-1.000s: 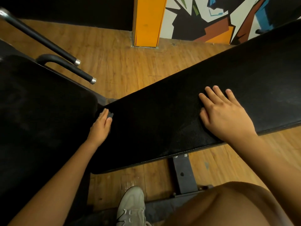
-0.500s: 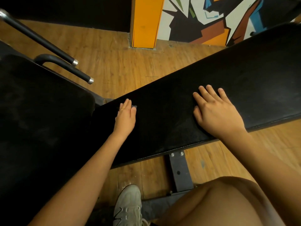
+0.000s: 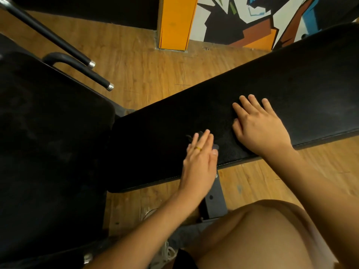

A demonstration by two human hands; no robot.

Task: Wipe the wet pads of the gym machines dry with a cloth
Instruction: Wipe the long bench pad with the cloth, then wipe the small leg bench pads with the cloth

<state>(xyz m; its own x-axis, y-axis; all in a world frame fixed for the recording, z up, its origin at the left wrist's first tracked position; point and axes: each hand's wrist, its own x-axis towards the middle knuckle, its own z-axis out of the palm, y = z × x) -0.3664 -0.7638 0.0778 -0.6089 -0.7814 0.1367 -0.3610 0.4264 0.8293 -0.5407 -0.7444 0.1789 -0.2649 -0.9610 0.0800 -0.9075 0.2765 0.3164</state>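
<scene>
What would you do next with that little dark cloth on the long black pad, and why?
Probably move the right hand farther along the long pad: it lies flat just beyond the cloth pressed under the left hand, so it covers the next stretch the cloth would wipe.

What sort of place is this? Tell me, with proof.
Likely a gym: a long black padded bench, a black padded seat beside it, black metal handle bars with chrome ends.
</scene>
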